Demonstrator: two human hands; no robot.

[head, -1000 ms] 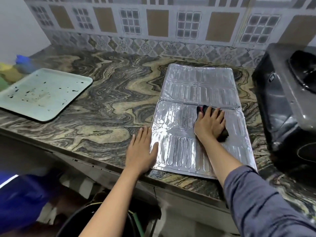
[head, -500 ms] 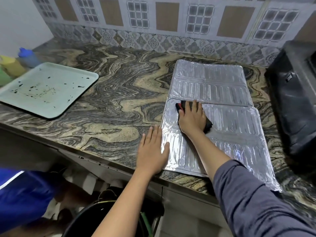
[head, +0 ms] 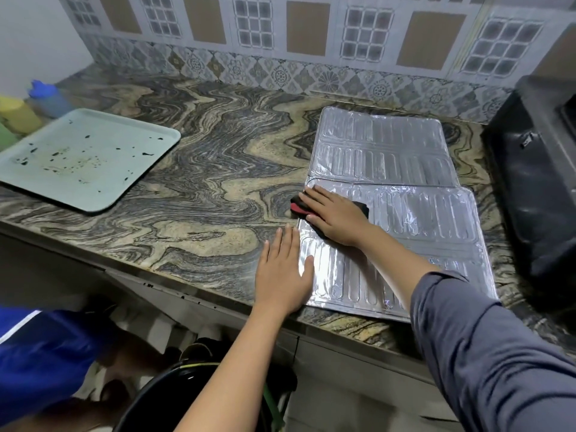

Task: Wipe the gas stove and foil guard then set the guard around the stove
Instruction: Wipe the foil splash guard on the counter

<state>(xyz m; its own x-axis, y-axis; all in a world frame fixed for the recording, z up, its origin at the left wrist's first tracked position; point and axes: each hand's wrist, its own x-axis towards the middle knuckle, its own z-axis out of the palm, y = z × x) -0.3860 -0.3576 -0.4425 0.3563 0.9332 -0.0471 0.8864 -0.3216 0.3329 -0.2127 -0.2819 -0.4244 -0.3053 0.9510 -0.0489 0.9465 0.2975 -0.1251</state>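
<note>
2 hands rest on the foil guard (head: 389, 157), which lies flat on the countertop (head: 218, 182) by its front edge. Our right hand (head: 336, 216) presses a dark cloth (head: 299, 205) flat at the guard's left edge, fingers straight. Our left hand (head: 285, 275) lies open, palm down, over the guard's front left corner. The gas stove (head: 536, 182) sits near the guard at the countertop's right end

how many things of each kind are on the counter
foil guard: 1
cloth: 1
gas stove: 1
tray: 1
bottles, blurred at the left edge: 3
total: 7
</note>
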